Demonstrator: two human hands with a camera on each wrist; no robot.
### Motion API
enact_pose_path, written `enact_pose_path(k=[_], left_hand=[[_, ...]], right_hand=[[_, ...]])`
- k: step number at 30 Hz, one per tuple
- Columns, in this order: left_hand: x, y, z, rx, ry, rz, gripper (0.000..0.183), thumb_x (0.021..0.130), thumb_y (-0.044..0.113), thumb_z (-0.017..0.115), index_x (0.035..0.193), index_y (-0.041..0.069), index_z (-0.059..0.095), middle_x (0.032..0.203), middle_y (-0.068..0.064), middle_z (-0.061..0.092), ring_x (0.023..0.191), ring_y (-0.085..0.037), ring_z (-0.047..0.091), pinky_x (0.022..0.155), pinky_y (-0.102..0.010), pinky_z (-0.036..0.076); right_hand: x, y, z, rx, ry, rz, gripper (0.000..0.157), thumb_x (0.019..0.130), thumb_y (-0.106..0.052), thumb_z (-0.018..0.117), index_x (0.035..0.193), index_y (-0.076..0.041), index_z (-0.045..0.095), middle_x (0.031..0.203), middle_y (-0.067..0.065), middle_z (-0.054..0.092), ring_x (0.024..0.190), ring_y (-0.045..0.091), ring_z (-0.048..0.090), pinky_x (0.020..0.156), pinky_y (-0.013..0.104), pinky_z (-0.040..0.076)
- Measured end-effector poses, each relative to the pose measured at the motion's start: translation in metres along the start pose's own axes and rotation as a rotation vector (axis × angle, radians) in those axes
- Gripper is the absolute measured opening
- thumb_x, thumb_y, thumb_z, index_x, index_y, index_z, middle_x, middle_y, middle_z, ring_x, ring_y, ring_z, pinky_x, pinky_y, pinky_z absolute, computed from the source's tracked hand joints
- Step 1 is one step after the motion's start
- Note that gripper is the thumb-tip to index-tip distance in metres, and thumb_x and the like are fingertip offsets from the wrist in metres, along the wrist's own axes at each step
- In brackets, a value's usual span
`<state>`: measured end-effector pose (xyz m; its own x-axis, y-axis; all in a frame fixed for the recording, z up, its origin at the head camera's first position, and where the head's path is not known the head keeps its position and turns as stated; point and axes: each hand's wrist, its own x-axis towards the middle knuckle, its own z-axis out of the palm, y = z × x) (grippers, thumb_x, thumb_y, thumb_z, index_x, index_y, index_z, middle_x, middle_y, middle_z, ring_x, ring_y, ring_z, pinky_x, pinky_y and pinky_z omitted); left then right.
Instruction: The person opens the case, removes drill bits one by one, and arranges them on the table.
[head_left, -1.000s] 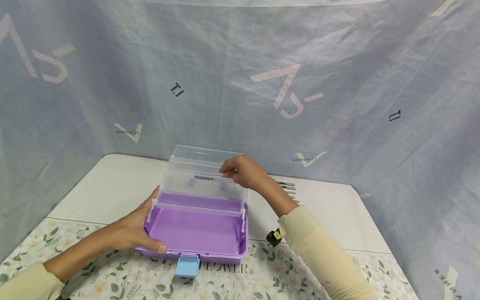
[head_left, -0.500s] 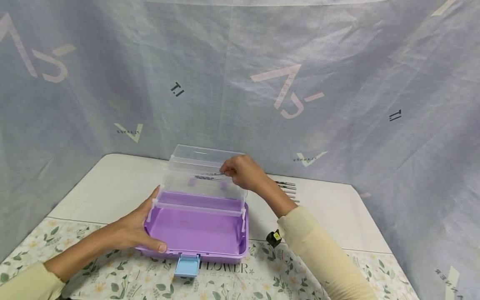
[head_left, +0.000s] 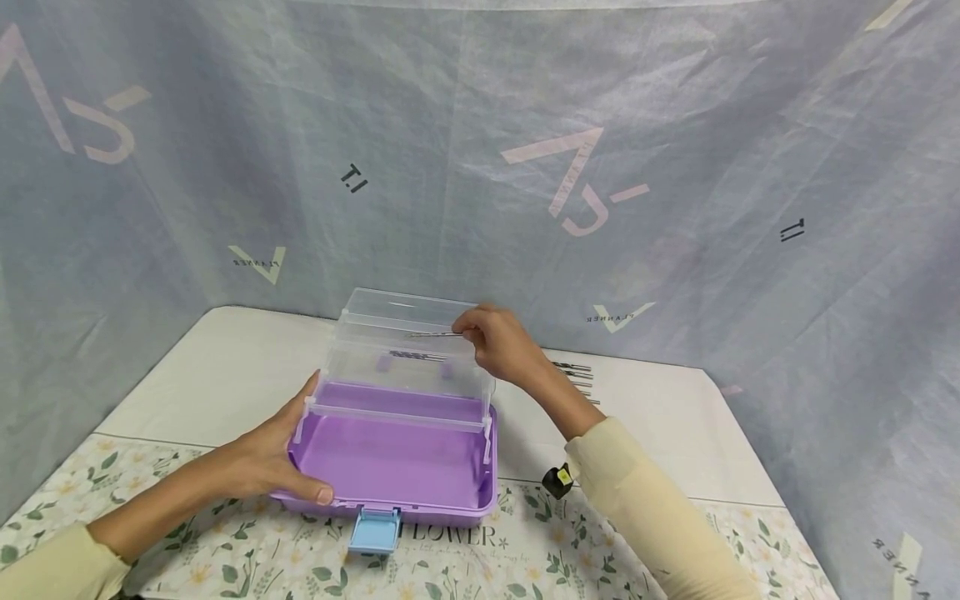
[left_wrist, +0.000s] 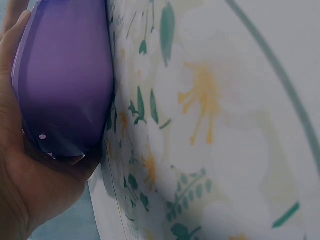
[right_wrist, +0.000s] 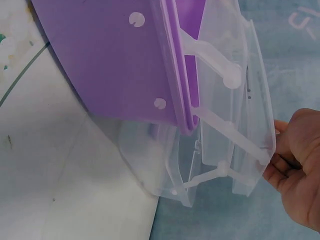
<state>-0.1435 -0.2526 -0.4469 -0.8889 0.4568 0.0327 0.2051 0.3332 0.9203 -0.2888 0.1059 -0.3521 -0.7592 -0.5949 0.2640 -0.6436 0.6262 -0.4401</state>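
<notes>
A purple storage box [head_left: 450,514] stands unfolded, its clear stepped trays [head_left: 397,415] raised behind the purple base. My left hand [head_left: 273,462] grips the box's left end, thumb over the front rim; the left wrist view shows the palm against the purple wall [left_wrist: 65,75]. Between thumb and fingers, my right hand [head_left: 498,343] pinches a thin drill bit [head_left: 431,335] pointing left, over the upper tray area. Several more drill bits [head_left: 417,357] lie together in a clear tray just below it. In the right wrist view, the right hand [right_wrist: 302,170] is behind the clear trays, which hide its fingertips.
Several drill bits [head_left: 576,367] lie in a row on the white table part, right of the box. A light blue latch [head_left: 375,532] hangs from the box's front. A black tape measure with a yellow label [head_left: 557,481] lies beside the right forearm. A printed grey curtain [head_left: 450,167] encloses the back.
The right hand has risen and shifted slightly right, lifting the drill bit farther above those in the tray. The left hand and box have stayed put.
</notes>
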Motion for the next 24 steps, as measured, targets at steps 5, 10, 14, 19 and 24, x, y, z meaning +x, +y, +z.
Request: enact_pose_path(k=[5, 10, 14, 19, 24], left_hand=[[0.000, -0.001, 0.000, 0.001, 0.000, 0.023, 0.168, 0.071, 0.010, 0.107, 0.180, 0.036, -0.019, 0.166, -0.033, 0.041, 0.126, -0.041, 0.067, 0.100, -0.037, 0.061], [0.000, -0.001, 0.000, 0.015, 0.005, 0.018, 0.169, 0.071, 0.011, 0.107, 0.179, 0.038, -0.020, 0.167, -0.033, 0.041, 0.125, -0.039, 0.067, 0.100, -0.037, 0.061], [0.000, 0.000, 0.000, 0.026, 0.011, 0.009, 0.170, 0.070, 0.013, 0.107, 0.179, 0.036, -0.021, 0.169, -0.033, 0.040, 0.126, -0.037, 0.067, 0.102, -0.037, 0.060], [0.000, -0.001, 0.001, 0.021, 0.010, 0.012, 0.170, 0.070, 0.012, 0.108, 0.180, 0.033, -0.021, 0.167, -0.033, 0.041, 0.126, -0.038, 0.067, 0.102, -0.036, 0.059], [0.001, -0.002, 0.001, 0.000, 0.005, 0.021, 0.170, 0.070, 0.010, 0.107, 0.180, 0.030, -0.020, 0.166, -0.033, 0.043, 0.126, -0.039, 0.067, 0.102, -0.035, 0.060]], right_hand=[[-0.004, 0.007, -0.005, 0.009, 0.053, -0.015, 0.027, 0.111, 0.005, 0.060, 0.123, -0.003, 0.082, 0.123, 0.015, 0.078, 0.112, 0.031, 0.074, 0.095, 0.042, 0.064], [-0.010, 0.014, -0.013, 0.030, 0.089, -0.020, 0.026, 0.111, 0.005, 0.060, 0.121, -0.003, 0.082, 0.122, 0.015, 0.078, 0.109, 0.030, 0.074, 0.093, 0.042, 0.064], [-0.017, 0.020, -0.019, 0.042, 0.112, 0.003, 0.027, 0.111, 0.006, 0.059, 0.122, -0.002, 0.082, 0.123, 0.015, 0.078, 0.104, 0.029, 0.072, 0.089, 0.041, 0.061], [-0.028, 0.031, -0.025, 0.042, 0.155, 0.040, 0.028, 0.110, 0.006, 0.058, 0.123, -0.002, 0.081, 0.126, 0.016, 0.079, 0.104, 0.029, 0.072, 0.088, 0.042, 0.060], [-0.040, 0.039, -0.032, 0.032, 0.166, 0.087, 0.027, 0.112, 0.004, 0.058, 0.124, -0.002, 0.081, 0.125, 0.015, 0.078, 0.101, 0.028, 0.069, 0.088, 0.042, 0.058]])
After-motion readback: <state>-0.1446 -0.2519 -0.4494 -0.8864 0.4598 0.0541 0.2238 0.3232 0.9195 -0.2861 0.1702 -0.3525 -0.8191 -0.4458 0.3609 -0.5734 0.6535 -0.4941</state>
